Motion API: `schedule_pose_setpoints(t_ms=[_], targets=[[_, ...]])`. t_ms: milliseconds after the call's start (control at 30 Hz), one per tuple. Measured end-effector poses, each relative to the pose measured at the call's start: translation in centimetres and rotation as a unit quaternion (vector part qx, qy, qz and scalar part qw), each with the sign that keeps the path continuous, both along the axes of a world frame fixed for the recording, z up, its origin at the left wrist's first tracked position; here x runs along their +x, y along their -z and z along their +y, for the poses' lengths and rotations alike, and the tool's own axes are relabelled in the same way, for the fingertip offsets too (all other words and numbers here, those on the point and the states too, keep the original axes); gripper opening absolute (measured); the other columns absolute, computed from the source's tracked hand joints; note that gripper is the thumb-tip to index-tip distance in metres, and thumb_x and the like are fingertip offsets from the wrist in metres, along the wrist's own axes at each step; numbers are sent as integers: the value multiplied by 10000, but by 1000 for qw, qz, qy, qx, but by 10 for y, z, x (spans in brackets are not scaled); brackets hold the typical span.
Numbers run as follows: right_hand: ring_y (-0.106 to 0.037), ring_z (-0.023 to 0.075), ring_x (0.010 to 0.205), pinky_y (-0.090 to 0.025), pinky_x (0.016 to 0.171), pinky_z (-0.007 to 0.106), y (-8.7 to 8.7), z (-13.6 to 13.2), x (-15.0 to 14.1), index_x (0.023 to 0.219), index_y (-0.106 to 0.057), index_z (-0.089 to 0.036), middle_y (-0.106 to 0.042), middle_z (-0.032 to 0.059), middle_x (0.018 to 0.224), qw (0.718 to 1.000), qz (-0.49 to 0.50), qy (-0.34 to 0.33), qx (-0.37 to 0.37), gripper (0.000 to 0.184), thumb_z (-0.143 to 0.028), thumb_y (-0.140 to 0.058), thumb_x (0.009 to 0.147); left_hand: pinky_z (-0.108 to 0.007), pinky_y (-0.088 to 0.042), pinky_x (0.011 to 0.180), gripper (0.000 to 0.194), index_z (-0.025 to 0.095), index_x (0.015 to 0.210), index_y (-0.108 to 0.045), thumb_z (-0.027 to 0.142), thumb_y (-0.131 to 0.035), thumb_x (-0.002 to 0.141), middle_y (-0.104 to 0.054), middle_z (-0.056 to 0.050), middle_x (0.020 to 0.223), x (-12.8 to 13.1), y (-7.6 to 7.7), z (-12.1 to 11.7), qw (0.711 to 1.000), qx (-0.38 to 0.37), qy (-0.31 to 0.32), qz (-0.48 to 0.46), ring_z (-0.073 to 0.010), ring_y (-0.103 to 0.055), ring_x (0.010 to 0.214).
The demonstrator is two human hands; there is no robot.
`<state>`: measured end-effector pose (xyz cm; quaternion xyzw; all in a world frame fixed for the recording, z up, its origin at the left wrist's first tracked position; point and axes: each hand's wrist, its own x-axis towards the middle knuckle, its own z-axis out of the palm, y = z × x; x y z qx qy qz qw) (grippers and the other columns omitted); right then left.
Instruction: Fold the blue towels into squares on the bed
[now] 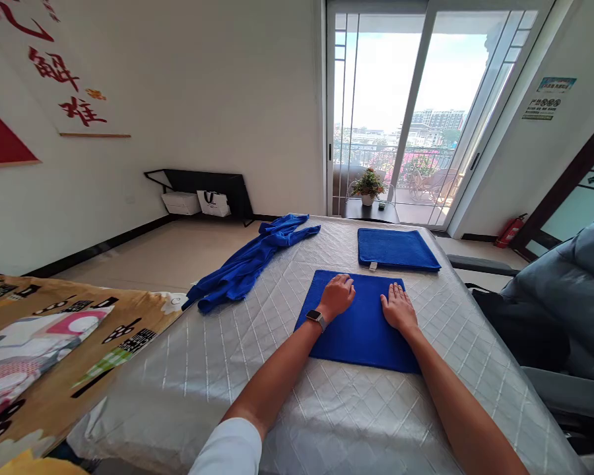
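A folded blue towel point(359, 326) lies flat on the silver quilted bed cover point(218, 369) in front of me. My left hand point(337, 295), with a watch on its wrist, rests palm down near the towel's far edge, fingers slightly curled. My right hand point(398, 307) presses flat on the towel's right part, fingers stretched out. Beyond it lies a second folded blue towel point(395, 249). A crumpled blue cloth point(250, 262) stretches along the bed's left side.
A patterned blanket point(44, 343) covers the bed's near left. A grey chair point(564, 310) stands at the right. Behind the bed are a small table with a potted plant point(369, 187), a glass sliding door point(426, 112) and a fire extinguisher point(509, 231).
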<state>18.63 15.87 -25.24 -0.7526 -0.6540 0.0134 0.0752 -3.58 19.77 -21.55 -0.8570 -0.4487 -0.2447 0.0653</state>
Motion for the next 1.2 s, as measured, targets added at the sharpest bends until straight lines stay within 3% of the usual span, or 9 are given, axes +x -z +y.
schedule_pose_setpoints(t_ms=[133,233,300,400,500,733,833,1000,1200], targets=[[-199,255,1552,-125,1256,369,0,-5,3,1597,-244,9,-240,167,1672,1000,-22,-17,-1,677,-363,-204,1032,-355,-527,956,233,176,1110,-688,165,-507,964,-686,-106,1111,70,4,-29,993,-19,112,42,-223,-645,1059],[-166,241,1561,-118,1253,352,-1,-8,6,1602,-222,7,-208,155,1684,998,-37,-41,-11,654,-226,-244,991,-367,-528,953,258,152,1141,-684,170,-490,973,-700,-119,1108,103,11,-38,995,-44,89,27,-236,-653,1066],[-162,240,1562,-110,1253,354,-2,-8,6,1601,-219,13,-203,165,1683,999,-30,-38,-12,653,-236,-241,997,-367,-504,1008,312,134,1205,-671,203,-442,1005,-702,-134,1188,106,16,-38,997,-62,53,4,-237,-639,1144],[-170,247,1560,-100,1256,368,-2,-5,3,1595,-242,17,-220,179,1675,1000,-6,-15,-9,679,-362,-211,1032,-388,-403,1147,432,119,1359,-601,328,-385,1049,-610,-150,1418,84,22,-34,996,-83,37,9,-242,-536,1345],[-172,242,1559,-87,1258,366,-1,-2,1,1596,-257,0,-237,167,1673,1000,8,-2,-7,723,-452,-189,1036,-420,-267,1242,581,153,1517,-457,479,-355,1047,-435,-115,1596,44,25,-32,991,-127,25,44,-242,-359,1496],[-154,216,1563,-64,1258,348,1,0,3,1607,-236,-21,-208,136,1687,1000,7,3,-15,743,-483,-157,1030,-444,-186,1271,720,140,1593,-325,584,-251,1031,-318,-111,1654,-45,22,-31,976,-181,-108,61,-260,-236,1549],[-160,219,1561,-69,1257,349,1,-1,3,1605,-238,-15,-215,139,1684,1000,8,2,-14,745,-482,-153,1030,-463,-190,1267,745,105,1591,-320,589,-254,1028,-313,-146,1650,-60,26,-28,971,-183,-144,48,-288,-238,1546],[-172,231,1559,-77,1256,357,-2,-3,2,1601,-242,-8,-224,147,1680,1000,10,5,-14,733,-462,-164,1031,-494,-233,1248,743,108,1586,-333,592,-274,1025,-323,-169,1640,-61,33,-24,974,-174,-145,32,-321,-271,1532],[-180,223,1557,-91,1254,356,-14,-11,-2,1596,-259,-9,-240,152,1675,1000,3,4,-7,688,-404,-194,1036,-487,-225,1246,695,109,1589,-318,533,-256,1041,-316,-171,1644,-84,28,-16,966,-185,-179,37,-302,-264,1537]])
